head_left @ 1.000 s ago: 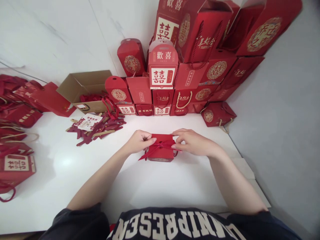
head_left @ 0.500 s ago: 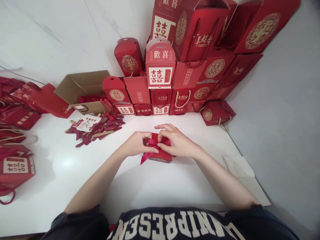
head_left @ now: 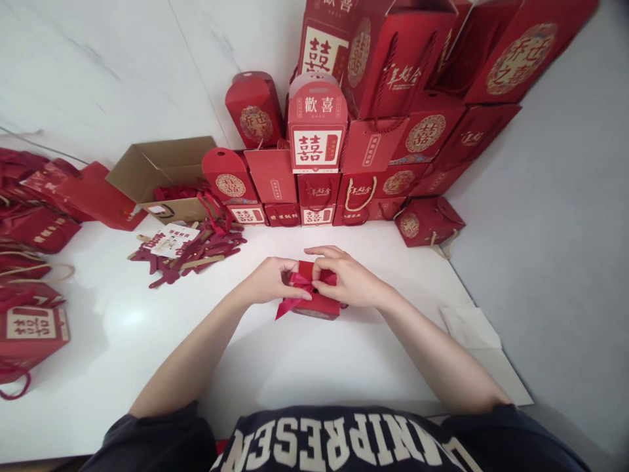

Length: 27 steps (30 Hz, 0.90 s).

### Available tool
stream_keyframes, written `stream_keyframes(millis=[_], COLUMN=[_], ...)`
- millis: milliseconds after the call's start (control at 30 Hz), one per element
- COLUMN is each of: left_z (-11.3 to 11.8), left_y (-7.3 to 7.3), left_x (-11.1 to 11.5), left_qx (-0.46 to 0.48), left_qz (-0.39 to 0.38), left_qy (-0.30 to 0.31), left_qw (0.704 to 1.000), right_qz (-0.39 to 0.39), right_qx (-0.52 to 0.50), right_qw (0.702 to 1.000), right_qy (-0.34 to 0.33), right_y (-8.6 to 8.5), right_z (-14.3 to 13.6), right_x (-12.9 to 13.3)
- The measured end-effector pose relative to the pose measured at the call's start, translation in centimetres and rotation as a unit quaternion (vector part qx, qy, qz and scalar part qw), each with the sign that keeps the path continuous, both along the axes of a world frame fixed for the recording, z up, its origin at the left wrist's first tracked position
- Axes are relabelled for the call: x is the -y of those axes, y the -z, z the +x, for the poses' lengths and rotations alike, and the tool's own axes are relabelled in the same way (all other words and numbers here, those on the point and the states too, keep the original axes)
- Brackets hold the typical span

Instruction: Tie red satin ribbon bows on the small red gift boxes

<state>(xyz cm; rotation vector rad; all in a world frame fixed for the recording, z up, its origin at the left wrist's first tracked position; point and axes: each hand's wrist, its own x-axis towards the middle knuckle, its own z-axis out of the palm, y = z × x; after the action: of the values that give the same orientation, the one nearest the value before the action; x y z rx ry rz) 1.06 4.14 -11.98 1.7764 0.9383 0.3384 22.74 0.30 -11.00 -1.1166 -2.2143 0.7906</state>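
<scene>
A small red gift box (head_left: 322, 305) lies on the white table in front of me. Across its top runs a shiny crimson ribbon (head_left: 291, 305), one tail of which hangs past the left side. My left hand (head_left: 275, 280) is curled at the box's left side, thumb across the top on the ribbon and fingers around the far side. My right hand (head_left: 344, 278) pinches the ribbon near the middle of the box between thumb and index finger, the other fingers stretched out above. Both hands partly cover the ribbon's knot or loop.
Red gift boxes (head_left: 318, 134) stand stacked along the back wall. An open cardboard carton (head_left: 170, 164) sits at the left back, with a pile of dark red strips (head_left: 196, 259) before it. More red boxes (head_left: 34, 328) crowd the left edge; white paper (head_left: 472, 328) lies at right.
Almost nothing differs. The hands, ribbon and box keep nearly the same positions, and the view has shifted very slightly.
</scene>
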Motion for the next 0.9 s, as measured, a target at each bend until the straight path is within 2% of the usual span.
stream_keyframes(millis=[200, 333, 600, 700, 767, 900], left_z=[0.0, -0.1, 0.1, 0.2, 0.1, 0.0], left_y=[0.3, 0.4, 2.4, 2.3, 1.7, 0.2], left_x=[-0.6, -0.9, -1.0, -0.9, -0.8, -0.6], left_qx=[0.059, 0.085, 0.118, 0.112, 0.107, 0.110], left_qz=[-0.098, -0.118, -0.178, -0.162, -0.127, -0.048], left_qy=[0.018, 0.026, -0.049, -0.065, -0.061, -0.053], left_qw=[0.993, 0.989, 0.976, 0.978, 0.984, 0.991], right_qz=[-0.018, -0.020, -0.031, -0.040, -0.054, -0.066], right_qx=[-0.022, -0.039, -0.051, -0.051, -0.054, -0.064], right_qw=[1.000, 0.999, 0.997, 0.996, 0.995, 0.996], right_qy=[-0.013, -0.024, -0.045, -0.060, -0.062, -0.024], right_y=[0.0, 0.1, 0.2, -0.2, -0.7, -1.9], right_z=[0.2, 0.3, 0.4, 0.8, 1.3, 2.7], right_x=[-0.2, -0.3, -0.7, -0.7, -0.7, -0.7])
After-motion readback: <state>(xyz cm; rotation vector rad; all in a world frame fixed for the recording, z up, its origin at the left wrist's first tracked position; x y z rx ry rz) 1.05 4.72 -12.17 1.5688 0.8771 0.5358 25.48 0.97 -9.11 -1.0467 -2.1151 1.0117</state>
